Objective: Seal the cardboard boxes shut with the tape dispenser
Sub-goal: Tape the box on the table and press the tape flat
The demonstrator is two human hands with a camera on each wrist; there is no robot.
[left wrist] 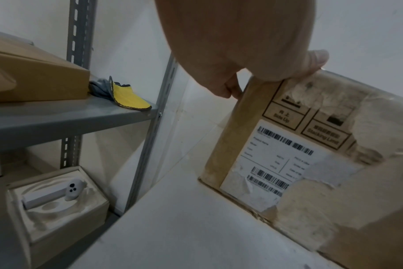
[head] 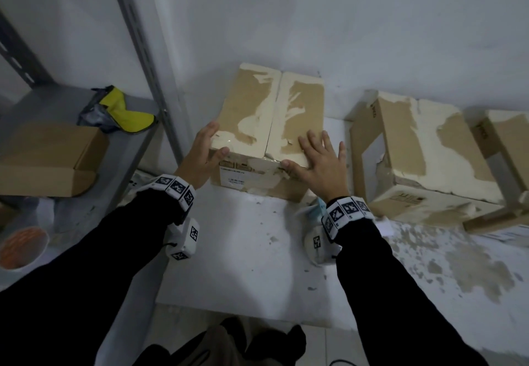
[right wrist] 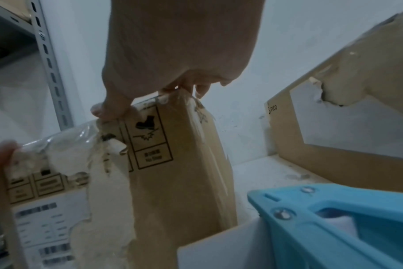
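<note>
The box (head: 269,125) we are working on sits on the white board (head: 243,251) against the wall, its two top flaps folded down and meeting along a middle seam. That seam looks bare of fresh tape; only torn patches and scraps of old clear film show on the top and front, so we judge this box closed but not yet sealed.

Our left hand (head: 204,148) grips the near left corner, thumb on the front edge and fingers curled round the side. Our right hand (head: 317,159) lies spread flat on the right flap, thumb hooked over the front edge.

The blue tape dispenser (right wrist: 334,223) lies just beside the box's near right corner, under our right wrist, untouched by either hand.

To the right, a second box (head: 423,153) and a third box (head: 506,136) wait; we cannot tell whether they are taped. On the left, a metal shelf (left wrist: 58,116) holds a flat carton (left wrist: 35,78) and a yellow cloth (left wrist: 129,96).

By our reckoning, the taping is all still ahead.
</note>
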